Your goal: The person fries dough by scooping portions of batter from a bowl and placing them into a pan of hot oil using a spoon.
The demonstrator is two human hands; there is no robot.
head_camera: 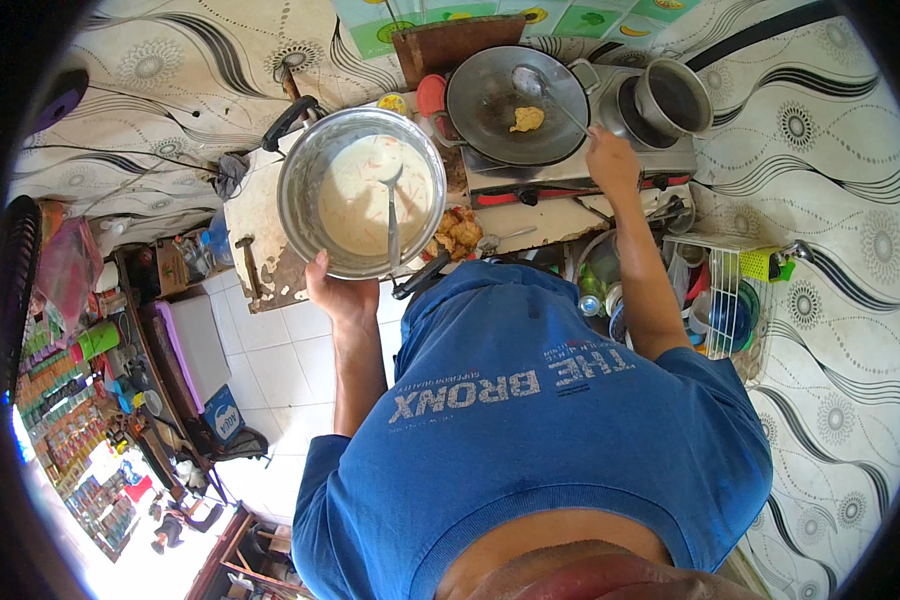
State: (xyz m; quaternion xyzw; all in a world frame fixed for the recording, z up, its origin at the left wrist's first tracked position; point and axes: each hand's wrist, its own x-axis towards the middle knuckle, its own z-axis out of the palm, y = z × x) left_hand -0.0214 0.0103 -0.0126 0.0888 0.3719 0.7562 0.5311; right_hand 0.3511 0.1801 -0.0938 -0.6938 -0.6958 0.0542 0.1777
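Note:
My left hand grips the lower rim of a large metal pot at the left. Pale batter with orange shreds fills its bottom, and a metal ladle leans in it. My right hand is closed on the handle of a metal cooking spoon, whose bowl rests inside a dark wok on the stove. One golden fried piece lies in the wok, just below the spoon's bowl. Beside the pot's right side, several fried pieces sit together, with a small spoon next to them.
A small saucepan stands on the right burner of the gas stove. Behind the wok leans a brown board, near a red lid. A dish rack holds plates at the right. The counter's worn edge is at the left.

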